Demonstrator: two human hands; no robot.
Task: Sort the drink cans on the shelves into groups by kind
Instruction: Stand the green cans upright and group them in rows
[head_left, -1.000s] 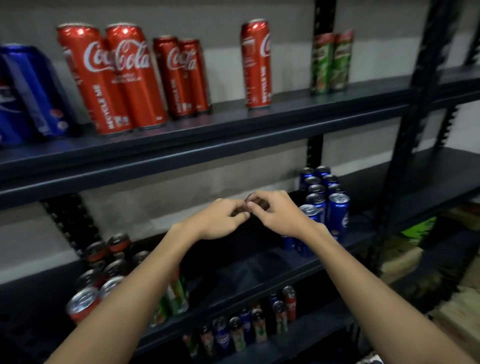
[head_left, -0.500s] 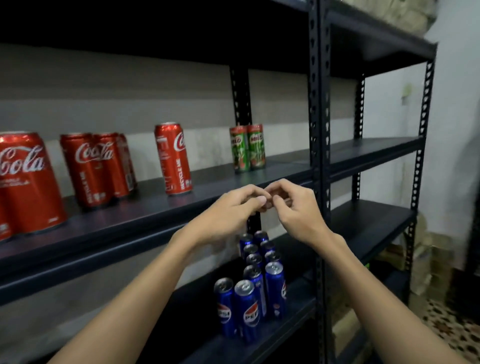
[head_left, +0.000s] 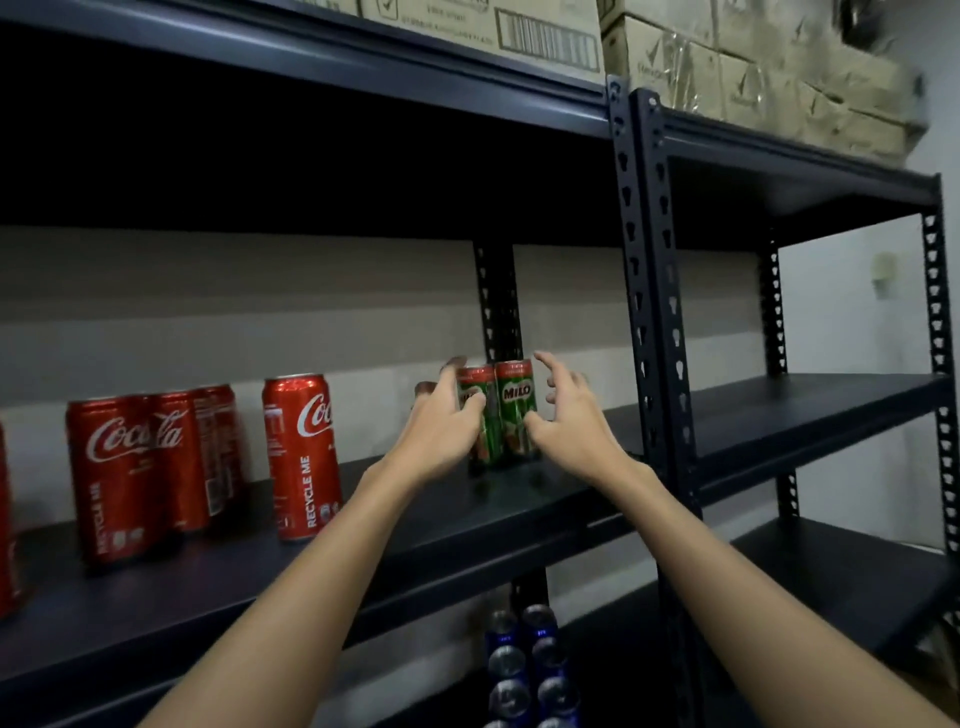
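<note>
Red Coca-Cola cans (head_left: 156, 467) stand at the left of the shelf (head_left: 415, 525). My left hand (head_left: 441, 431) spreads open against the left Milo can (head_left: 480, 415); my right hand (head_left: 569, 421) hovers open just beside the right Milo can (head_left: 515, 405).

Standing on the middle shelf (head_left: 467, 525): two green Milo cans (head_left: 514, 410) and at least four red Coca-Cola cans (head_left: 301, 457). Showing below: about eight blue cans (head_left: 524, 670). Sitting on top: several cardboard boxes (head_left: 727, 57). Reaching in: two hands (head_left: 441, 431).
</note>
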